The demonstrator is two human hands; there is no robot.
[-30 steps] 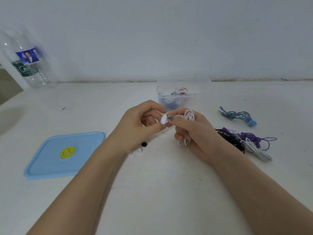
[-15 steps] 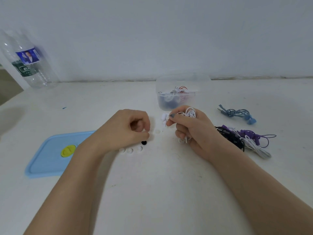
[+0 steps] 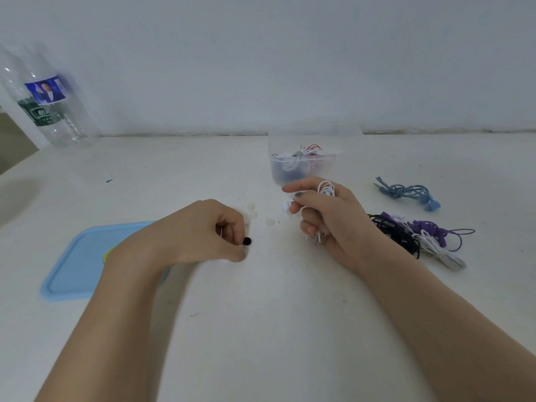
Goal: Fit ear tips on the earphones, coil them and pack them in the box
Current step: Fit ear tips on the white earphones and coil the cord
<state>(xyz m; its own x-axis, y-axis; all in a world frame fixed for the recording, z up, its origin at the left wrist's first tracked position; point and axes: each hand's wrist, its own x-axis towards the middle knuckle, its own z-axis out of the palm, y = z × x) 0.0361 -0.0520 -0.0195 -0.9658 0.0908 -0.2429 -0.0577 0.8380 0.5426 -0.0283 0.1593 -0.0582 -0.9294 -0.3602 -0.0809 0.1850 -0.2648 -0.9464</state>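
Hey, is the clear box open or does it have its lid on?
Open. The box has no lid on top, and earphones show inside it. The blue lid lies flat on the table, off to the left.

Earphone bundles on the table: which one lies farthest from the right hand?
The blue bundle, alone toward the back right. The black, purple and white ones lie tangled together beside that hand's wrist.

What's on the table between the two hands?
In the head view, a few small pale ear tips lie loose on the table between the left hand and the right hand; a black ear tip sits at the left fingers.
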